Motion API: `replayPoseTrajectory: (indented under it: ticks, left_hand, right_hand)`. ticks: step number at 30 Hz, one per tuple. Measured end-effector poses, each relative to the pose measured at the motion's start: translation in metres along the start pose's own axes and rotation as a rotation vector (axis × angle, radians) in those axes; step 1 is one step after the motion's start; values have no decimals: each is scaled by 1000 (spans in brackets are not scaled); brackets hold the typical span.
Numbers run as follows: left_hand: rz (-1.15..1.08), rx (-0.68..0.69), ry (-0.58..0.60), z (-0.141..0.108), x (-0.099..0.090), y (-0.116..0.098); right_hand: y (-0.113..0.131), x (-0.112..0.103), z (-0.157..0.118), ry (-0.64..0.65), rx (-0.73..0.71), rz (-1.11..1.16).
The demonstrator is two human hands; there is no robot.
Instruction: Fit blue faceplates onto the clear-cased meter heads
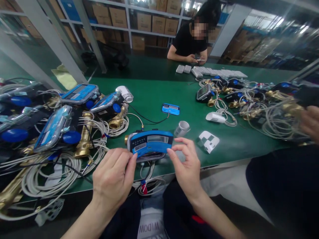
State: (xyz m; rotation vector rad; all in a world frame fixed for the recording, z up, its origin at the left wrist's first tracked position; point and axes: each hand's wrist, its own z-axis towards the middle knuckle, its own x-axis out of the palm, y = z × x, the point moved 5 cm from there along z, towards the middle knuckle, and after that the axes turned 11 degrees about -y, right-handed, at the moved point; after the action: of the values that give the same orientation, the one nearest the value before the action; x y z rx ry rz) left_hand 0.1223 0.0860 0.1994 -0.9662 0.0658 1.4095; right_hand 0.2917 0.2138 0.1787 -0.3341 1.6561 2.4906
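Fingers (135,156) of the left hand (109,176) and right hand (187,166) pinch the lower corners of a blue panel (152,143), bowed above a meter (128,143) on the green counter (149,86). It looks light, thin and flexible, perhaps slick-faced; edge holds should suit it, since hard bending could crease it.

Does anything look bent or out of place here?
The blue panel in the left hand and right hand looks bowed, its middle arched above its ends, unlike the flatter second panel beyond. I see no spill.
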Motion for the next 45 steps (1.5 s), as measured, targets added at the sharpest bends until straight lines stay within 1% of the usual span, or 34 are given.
replayPoseTrajectory:
  ticks: [1,3,6,8,11,14,19,27,31,37,45]
  left_hand:
    - [-21,-64,-15,-2,0,5]
    - [-77,-214,-17,-6,2,15]
    - [-151,-394,65,-15,9,28]
    - [-170,-452,126,-19,12,32]
    - [-170,-479,173,-23,12,34]
    - [-138,-425,166,-25,11,36]
    - [-71,-220,82,-25,12,35]
    - [18,-48,47,-25,14,30]
    - [41,-14,37,-25,15,28]
    - [43,-9,21,-26,16,27]
    - [72,15,5,-29,15,29]
  right_hand:
    - [-3,1,0,21,3,-4]
    - [-12,7,-1,90,86,29]
    - [-25,16,-6,187,266,140]
    - [-28,21,-8,222,358,203]
    - [-30,25,-9,231,429,255]
    - [-33,27,-8,212,446,269]
    - [-39,29,-10,180,430,272]
    - [-42,30,-12,151,398,259]
    - [-44,31,-13,139,373,250]
    - [-45,31,-15,125,350,241]
    - [-44,31,-16,81,285,203]
